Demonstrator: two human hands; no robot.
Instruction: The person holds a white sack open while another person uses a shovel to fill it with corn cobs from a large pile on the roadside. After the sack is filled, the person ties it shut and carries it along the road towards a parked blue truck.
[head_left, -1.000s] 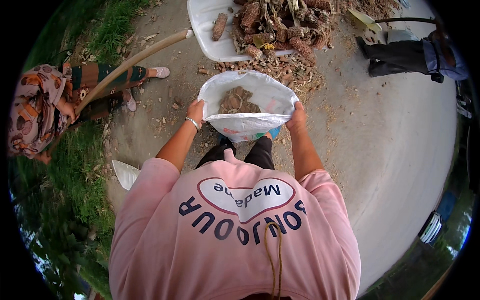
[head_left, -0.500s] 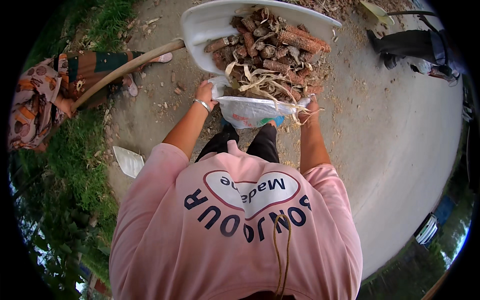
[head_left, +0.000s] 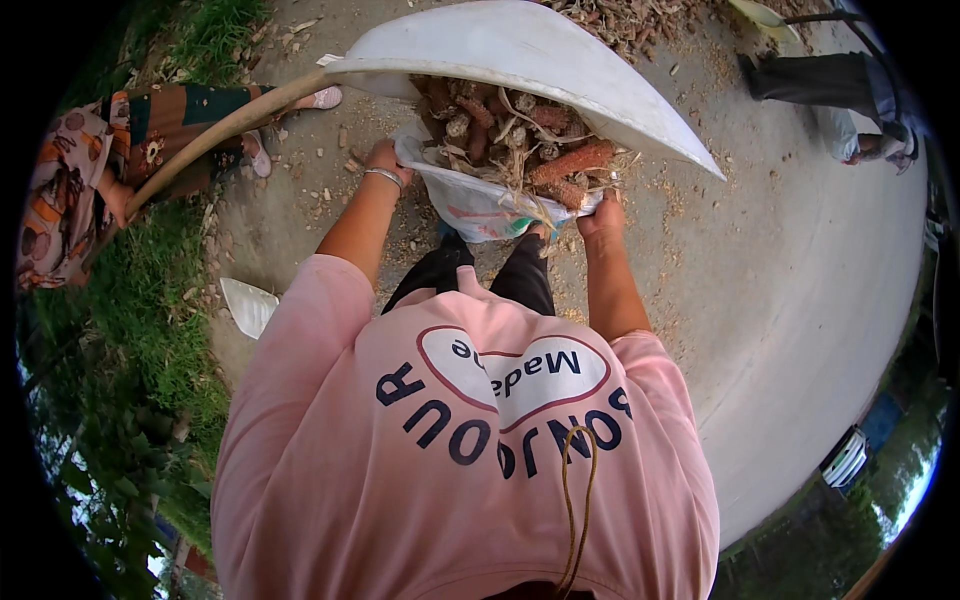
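Observation:
Between my two hands a white woven sack (head_left: 468, 207) hangs with its mouth spread. My left hand (head_left: 385, 163) grips the rim on one side, and my right hand (head_left: 603, 215) grips it on the other. Reddish-brown corn cobs (head_left: 573, 160) and pale husks fill the mouth. Over it tilts a large white scoop shovel (head_left: 500, 40), its back turned up and its edge reaching past my right hand. A co-worker's hand (head_left: 116, 200) at the left holds the shovel's long wooden handle (head_left: 205, 140). The sack hides part of my fingers.
A heap of cobs (head_left: 640, 22) lies on the concrete at the far side, with kernels scattered around. Another person in dark trousers (head_left: 820, 82) stands far right beside a second shovel (head_left: 765, 18). Grass (head_left: 150, 320) borders the left, next to a white plastic piece (head_left: 249, 306).
The shovel has tipped over, its back now upward, and its cobs have slid into the sack's mouth. Both my hands have shifted slightly left, still gripping the rim.

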